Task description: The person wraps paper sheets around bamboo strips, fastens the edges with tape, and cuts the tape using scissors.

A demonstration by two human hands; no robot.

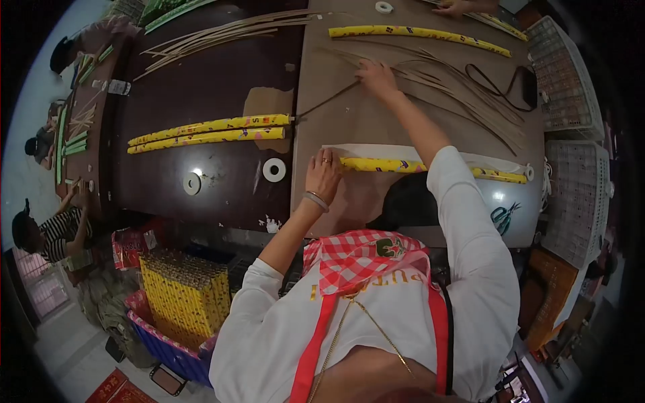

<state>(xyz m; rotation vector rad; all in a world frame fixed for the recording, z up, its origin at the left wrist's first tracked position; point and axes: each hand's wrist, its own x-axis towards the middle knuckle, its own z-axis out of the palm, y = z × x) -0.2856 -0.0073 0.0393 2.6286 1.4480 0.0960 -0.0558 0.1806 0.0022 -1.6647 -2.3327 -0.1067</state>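
Glare is reflected off the glossy dark-brown tabletop (pixel 201 94) and smooth tan tabletop (pixel 356 126); straight edges are bowed, and the corners are blackened.

One wide, round-edged view looks forward and steeply down from head height: the apron (pixel 363 258) close below, the left hand (pixel 324 176) and right hand (pixel 378 78) farther out over the table (pixel 336 205), other people (pixel 59 234) small at the left edge.

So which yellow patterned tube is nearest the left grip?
The yellow patterned tube crossed by the white right sleeve, its end at the left grip; the others lie farther off.
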